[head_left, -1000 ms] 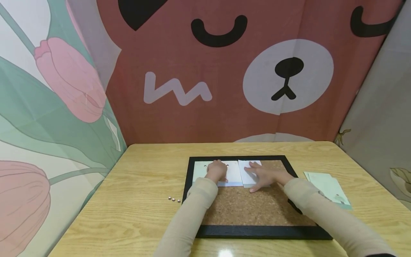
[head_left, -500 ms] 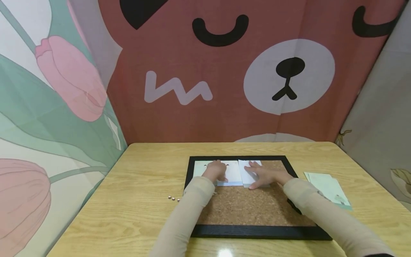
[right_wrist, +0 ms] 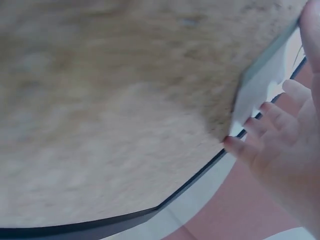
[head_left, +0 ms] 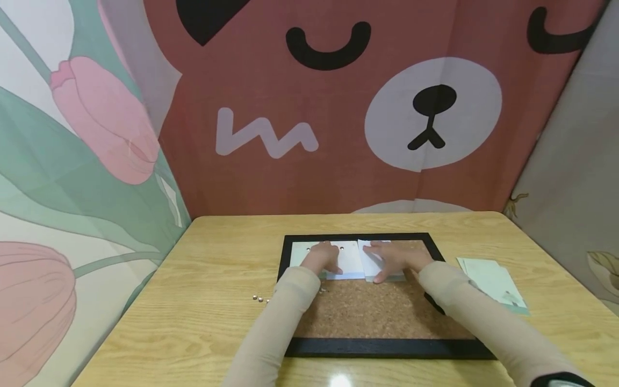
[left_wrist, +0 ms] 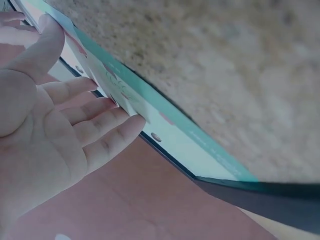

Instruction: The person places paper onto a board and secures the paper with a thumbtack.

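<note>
A cork board (head_left: 377,312) with a black frame lies on the table. Light cards (head_left: 350,263) line its top edge, and small round pins (left_wrist: 156,136) show in them in the left wrist view. My left hand (head_left: 323,257) rests its fingertips on the left cards; its fingers (left_wrist: 112,137) look fairly straight and hold nothing visible. With spread fingers, my right hand (head_left: 397,258) presses on a white card (head_left: 368,264) just to the right. That card's green-edged side (right_wrist: 265,60) appears under the right fingers in the right wrist view.
Loose pale green cards (head_left: 490,282) are stacked on the table right of the board. Small silver pins (head_left: 260,299) lie left of it. A few tiny shiny bits (head_left: 323,290) sit on the cork beside my left wrist. Printed cloth (head_left: 338,183) hangs behind the table.
My right hand has drawn slightly left and its fingers sit closer together. My left hand has shifted a little left, staying on the cards. The loose stack has not moved.
</note>
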Motion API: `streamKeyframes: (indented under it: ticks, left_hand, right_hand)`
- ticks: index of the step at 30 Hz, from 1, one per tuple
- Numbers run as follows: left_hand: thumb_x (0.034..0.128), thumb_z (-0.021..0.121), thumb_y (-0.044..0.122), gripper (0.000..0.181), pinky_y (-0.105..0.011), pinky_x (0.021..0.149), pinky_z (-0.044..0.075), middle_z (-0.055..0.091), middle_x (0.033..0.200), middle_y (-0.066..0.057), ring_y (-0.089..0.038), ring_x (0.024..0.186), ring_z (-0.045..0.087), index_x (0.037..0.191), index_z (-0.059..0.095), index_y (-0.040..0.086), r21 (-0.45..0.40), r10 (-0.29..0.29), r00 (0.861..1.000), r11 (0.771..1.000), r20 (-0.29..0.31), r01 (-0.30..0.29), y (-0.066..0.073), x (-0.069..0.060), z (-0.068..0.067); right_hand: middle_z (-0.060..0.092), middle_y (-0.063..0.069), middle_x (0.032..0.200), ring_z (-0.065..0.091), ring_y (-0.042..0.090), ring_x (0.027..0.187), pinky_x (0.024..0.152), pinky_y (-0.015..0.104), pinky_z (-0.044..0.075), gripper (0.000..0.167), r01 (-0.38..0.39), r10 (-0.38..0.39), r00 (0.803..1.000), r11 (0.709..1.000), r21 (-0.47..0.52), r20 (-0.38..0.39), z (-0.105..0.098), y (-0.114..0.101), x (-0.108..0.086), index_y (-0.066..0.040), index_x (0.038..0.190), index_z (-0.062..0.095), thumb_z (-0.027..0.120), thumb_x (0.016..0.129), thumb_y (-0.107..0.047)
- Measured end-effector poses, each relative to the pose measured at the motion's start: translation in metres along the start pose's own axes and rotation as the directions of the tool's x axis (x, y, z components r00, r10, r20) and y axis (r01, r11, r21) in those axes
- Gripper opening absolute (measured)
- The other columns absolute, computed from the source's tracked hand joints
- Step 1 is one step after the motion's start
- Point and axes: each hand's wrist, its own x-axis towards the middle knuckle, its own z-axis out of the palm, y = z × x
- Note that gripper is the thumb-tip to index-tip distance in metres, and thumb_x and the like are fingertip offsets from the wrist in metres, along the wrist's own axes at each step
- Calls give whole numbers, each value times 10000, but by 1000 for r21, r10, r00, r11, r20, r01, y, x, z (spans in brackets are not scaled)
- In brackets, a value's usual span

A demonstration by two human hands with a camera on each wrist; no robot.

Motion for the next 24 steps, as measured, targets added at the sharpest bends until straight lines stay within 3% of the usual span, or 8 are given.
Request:
streamKeyframes:
  ticks: [4,7,10,12,14,17,24]
  left_hand:
    - [749,658,450,535,-420,880,396,539,1108,-92,-236,1035,489,1142,589,93,-3,16,1000,1000,1,-16,-2,0,0]
    - [758,666,425,476,-368,788,441,572,945,-63,-199,881,534,1066,606,67,-40,53,997,998,52,-51,-3,-4,-1]
    - [783,649,390,392,-302,690,440,540,792,-29,-161,734,511,960,608,43,-101,120,986,989,120,-108,-5,-13,-4]
    - [800,637,374,400,-303,767,423,576,883,-8,-146,826,533,1036,597,53,-161,142,981,980,131,-121,-9,-23,-7]
    - [815,632,355,473,-322,879,385,571,1082,-2,-152,1015,515,1187,542,77,-209,153,981,970,123,-125,-16,-34,-10]
    - [817,647,314,598,-357,987,287,432,1330,-12,-190,1230,363,1333,418,116,-267,137,987,957,78,-112,-28,-51,-15]
    - [813,662,203,576,-373,968,316,438,1321,-96,-252,1214,383,1312,429,35,-274,93,995,957,-23,-96,-53,-80,-21]
  right_hand:
    - [252,194,1377,261,356,1223,922,537,302,1046,-54,56,998,995,-85,25,-7,-6,6,-86,1405,262,723,596,-565]
    - [272,182,1327,273,331,1172,898,518,332,1046,-57,62,997,993,-104,41,-10,-8,7,-85,1400,275,751,583,-533]
    - [277,185,1302,268,327,1151,889,515,334,1043,-49,55,997,993,-110,53,-12,-8,8,-84,1397,281,774,577,-498]
    - [271,185,1304,262,327,1154,886,522,333,1048,-51,58,996,993,-108,65,-11,-8,10,-91,1402,272,772,576,-499]
    - [259,175,1319,255,319,1162,888,519,333,1035,-62,70,995,993,-104,78,-11,-8,11,-112,1410,256,757,594,-507]
    - [250,182,1326,259,315,1156,892,512,331,968,-56,66,994,993,-108,85,-12,-8,14,-116,1412,249,723,656,-492]
    - [262,207,1308,275,326,1134,889,506,329,878,-66,75,994,991,-112,80,-12,-10,18,-103,1407,261,702,719,-422]
